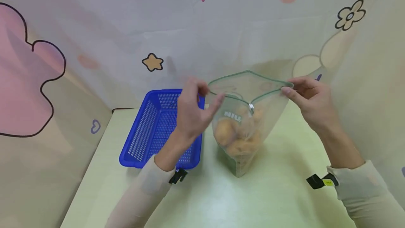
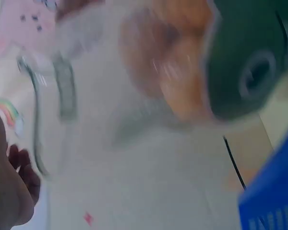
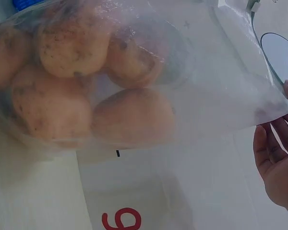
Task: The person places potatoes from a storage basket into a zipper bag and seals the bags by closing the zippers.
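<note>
A translucent zip bag [image 1: 270,110] with a green-edged mouth stands upright on the table, its mouth spread wide. Several potatoes [image 1: 225,132] lie in its lower part, large in the right wrist view [image 3: 74,45]. A white zip slider [image 1: 251,107] sits at the front of the mouth. My right hand [image 1: 316,106] pinches the bag's right top corner between thumb and fingers. At the left top corner, my left hand [image 1: 194,112] is slightly blurred, thumb and fingers spread apart; whether it touches the rim is unclear. The left wrist view is blurred too.
A blue plastic basket [image 1: 129,160] with slotted sides stands left of the bag, partly behind my left forearm. The pale green table [image 1: 202,203] meets a patterned cloth backdrop [image 1: 202,38] at the back and both sides.
</note>
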